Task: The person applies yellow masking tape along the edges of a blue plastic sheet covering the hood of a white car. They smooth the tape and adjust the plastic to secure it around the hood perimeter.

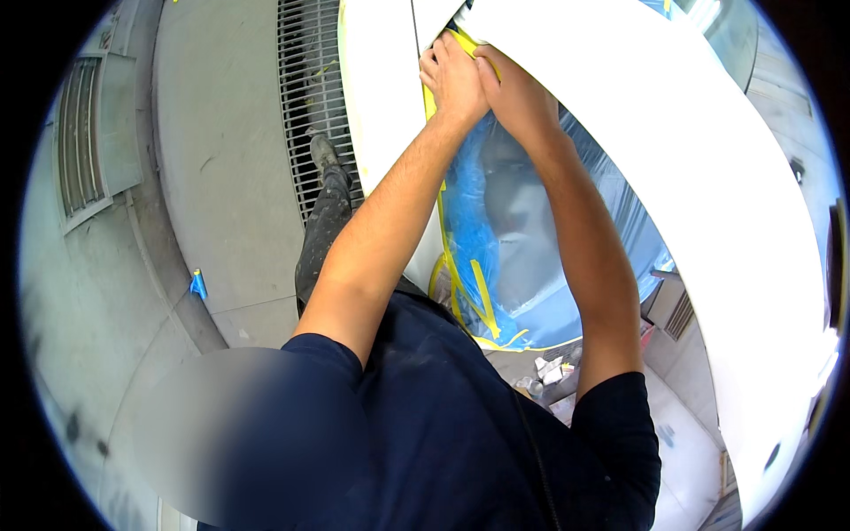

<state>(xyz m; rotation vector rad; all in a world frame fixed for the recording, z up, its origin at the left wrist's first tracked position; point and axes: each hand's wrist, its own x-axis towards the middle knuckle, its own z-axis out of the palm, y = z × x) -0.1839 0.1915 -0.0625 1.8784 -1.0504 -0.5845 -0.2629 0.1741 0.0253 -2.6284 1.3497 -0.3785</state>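
Both hands are close together at the top, in the narrow corner between two white painted vehicle panels. My left hand (455,79) has bent fingers against the yellow masking tape (429,103) along the panel edge. Beside it, my right hand (521,89) touches the tape near the large white panel (624,99), its fingertips partly hidden. Whether either hand grips the tape cannot be told. Below the hands, blue plastic masking film (475,219) covers the opening, with yellow tape along its edges and a loose strip of tape (485,299) lower down.
A metal floor grating (309,73) runs at the left, with a shoe (324,152) on it. A blue object with a yellow end (198,284) lies farther left. Crumpled paper (551,370) lies below the film. A louvred vent (83,133) is at the far left.
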